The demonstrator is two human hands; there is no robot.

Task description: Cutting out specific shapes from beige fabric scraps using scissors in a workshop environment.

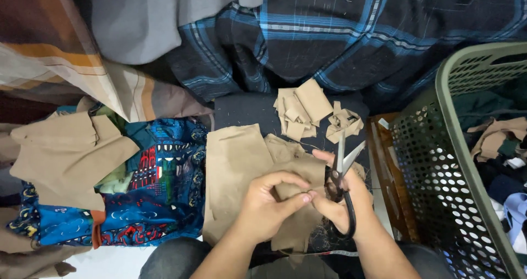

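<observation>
- The left hand (pixel 272 205) is pinching the edge of a tan fabric piece (pixel 247 169) between thumb and curled fingers, just in front of the person's lap.
- The right hand (pixel 343 202) is gripping black-handled scissors (pixel 341 177), fingers through the loops, blades parted and pointing up and away; its fingertips are meeting the left thumb at the cloth.
- The tan fabric is lying on a dark cloth (pixel 241 111), between a blue patterned fabric (pixel 159 185) on the left and a wooden box (pixel 387 169) on the right.
- Small tan cut scraps (pixel 302 111) are sitting in a heap just beyond the scissor tips.
- A green perforated laundry basket (pixel 455 147) holding clothes is standing at the right.
- A dark blue plaid cloth (pixel 357 37) is lying across the top.
</observation>
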